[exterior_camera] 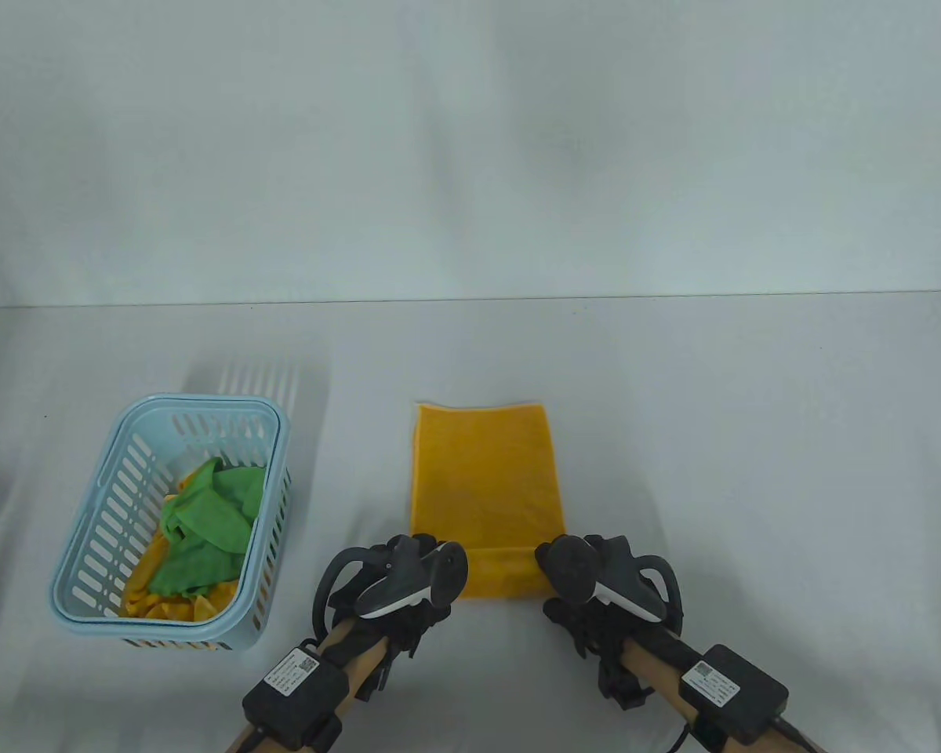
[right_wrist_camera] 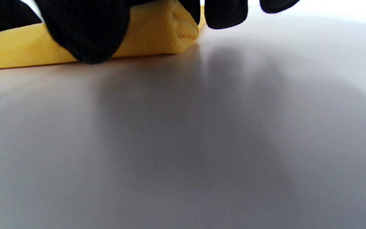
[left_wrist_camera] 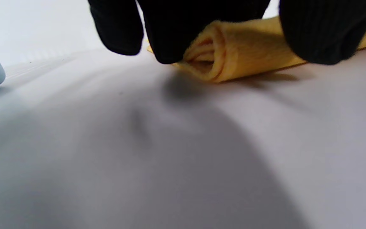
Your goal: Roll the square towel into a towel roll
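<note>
Already the near end of the yellow towel (exterior_camera: 482,478) is rolled. Left hand (exterior_camera: 408,576) and right hand (exterior_camera: 588,576) curl over the roll's two ends on the table (exterior_camera: 753,439); most cloth is still flat.

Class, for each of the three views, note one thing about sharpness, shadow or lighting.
Table view: sharp and evenly lit, with the basket casting a striped shadow behind it. Left wrist view: gloved fingers blurred, a soft shadow below the yellow towel. Right wrist view: the nearest fingers out of focus, a broad shadow across the table.
</note>
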`<action>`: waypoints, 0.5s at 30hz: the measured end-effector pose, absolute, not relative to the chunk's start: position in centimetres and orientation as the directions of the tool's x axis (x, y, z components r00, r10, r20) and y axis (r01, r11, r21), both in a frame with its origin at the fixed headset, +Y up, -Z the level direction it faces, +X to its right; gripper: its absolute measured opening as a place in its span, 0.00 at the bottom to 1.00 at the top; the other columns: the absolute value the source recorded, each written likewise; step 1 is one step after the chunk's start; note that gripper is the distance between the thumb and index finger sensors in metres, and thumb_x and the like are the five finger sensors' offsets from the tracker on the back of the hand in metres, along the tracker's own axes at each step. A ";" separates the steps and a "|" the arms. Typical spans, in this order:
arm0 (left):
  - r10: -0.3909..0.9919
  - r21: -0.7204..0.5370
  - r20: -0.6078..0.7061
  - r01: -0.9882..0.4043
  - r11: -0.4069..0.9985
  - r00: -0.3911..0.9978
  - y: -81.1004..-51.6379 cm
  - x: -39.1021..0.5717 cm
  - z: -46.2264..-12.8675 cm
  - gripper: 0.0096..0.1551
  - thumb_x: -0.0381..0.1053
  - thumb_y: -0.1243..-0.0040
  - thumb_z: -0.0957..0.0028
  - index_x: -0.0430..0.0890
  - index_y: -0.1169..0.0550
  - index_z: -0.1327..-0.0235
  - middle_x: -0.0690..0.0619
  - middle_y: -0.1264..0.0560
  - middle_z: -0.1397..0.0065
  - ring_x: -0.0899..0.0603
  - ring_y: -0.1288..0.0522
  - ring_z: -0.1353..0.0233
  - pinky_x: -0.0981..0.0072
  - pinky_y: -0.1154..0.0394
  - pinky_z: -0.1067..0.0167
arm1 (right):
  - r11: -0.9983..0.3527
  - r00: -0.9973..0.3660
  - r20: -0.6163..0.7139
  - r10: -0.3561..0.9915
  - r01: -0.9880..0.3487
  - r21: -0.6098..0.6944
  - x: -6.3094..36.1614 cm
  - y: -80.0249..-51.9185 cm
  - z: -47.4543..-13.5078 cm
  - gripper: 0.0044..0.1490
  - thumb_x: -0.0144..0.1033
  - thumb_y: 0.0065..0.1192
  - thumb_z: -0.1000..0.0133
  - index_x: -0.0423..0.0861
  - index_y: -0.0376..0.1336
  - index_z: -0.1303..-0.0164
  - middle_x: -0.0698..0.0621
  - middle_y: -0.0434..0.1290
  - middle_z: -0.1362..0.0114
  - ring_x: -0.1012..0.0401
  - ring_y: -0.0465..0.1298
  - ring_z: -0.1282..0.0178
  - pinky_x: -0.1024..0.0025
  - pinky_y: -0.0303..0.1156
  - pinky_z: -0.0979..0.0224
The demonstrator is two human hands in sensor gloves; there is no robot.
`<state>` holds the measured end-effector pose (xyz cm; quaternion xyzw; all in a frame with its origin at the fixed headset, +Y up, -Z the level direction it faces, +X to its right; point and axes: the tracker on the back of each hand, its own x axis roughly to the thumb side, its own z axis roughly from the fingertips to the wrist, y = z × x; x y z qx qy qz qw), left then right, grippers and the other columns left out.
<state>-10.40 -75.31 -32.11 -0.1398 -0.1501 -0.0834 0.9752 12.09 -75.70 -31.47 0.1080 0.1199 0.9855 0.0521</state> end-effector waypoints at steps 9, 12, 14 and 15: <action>-0.081 -0.281 0.300 0.169 0.945 0.950 -75.5 -10.8 -32.3 0.39 0.55 0.46 0.54 0.61 0.42 0.26 0.59 0.42 0.20 0.47 0.35 0.22 0.53 0.34 0.23 | -0.978 -0.969 0.196 0.152 -0.119 0.170 12.5 -75.7 -31.9 0.34 0.46 0.63 0.56 0.59 0.61 0.36 0.60 0.65 0.25 0.50 0.67 0.23 0.44 0.61 0.24; -0.071 -0.280 0.297 0.158 0.947 0.952 -75.2 -10.7 -32.3 0.36 0.54 0.48 0.53 0.60 0.39 0.26 0.59 0.40 0.21 0.47 0.33 0.22 0.52 0.33 0.24 | -0.969 -0.965 0.175 0.194 -0.160 0.189 13.0 -75.4 -32.1 0.34 0.48 0.61 0.56 0.61 0.62 0.36 0.60 0.66 0.25 0.50 0.68 0.24 0.45 0.63 0.25; -0.062 -0.280 0.300 0.150 0.948 0.952 -74.9 -10.8 -32.3 0.36 0.54 0.47 0.53 0.60 0.38 0.27 0.59 0.38 0.21 0.47 0.32 0.22 0.51 0.32 0.24 | -0.956 -0.960 0.150 0.237 -0.202 0.214 13.4 -75.2 -32.3 0.34 0.49 0.61 0.56 0.61 0.62 0.36 0.61 0.67 0.25 0.50 0.69 0.24 0.45 0.64 0.26; -0.054 -0.281 0.299 0.142 0.949 0.953 -74.7 -10.8 -32.4 0.36 0.54 0.47 0.54 0.60 0.37 0.27 0.59 0.37 0.22 0.47 0.31 0.23 0.50 0.32 0.25 | -0.949 -0.956 0.139 0.257 -0.222 0.224 13.6 -75.1 -32.4 0.34 0.50 0.61 0.56 0.62 0.62 0.36 0.61 0.67 0.25 0.51 0.69 0.24 0.46 0.65 0.26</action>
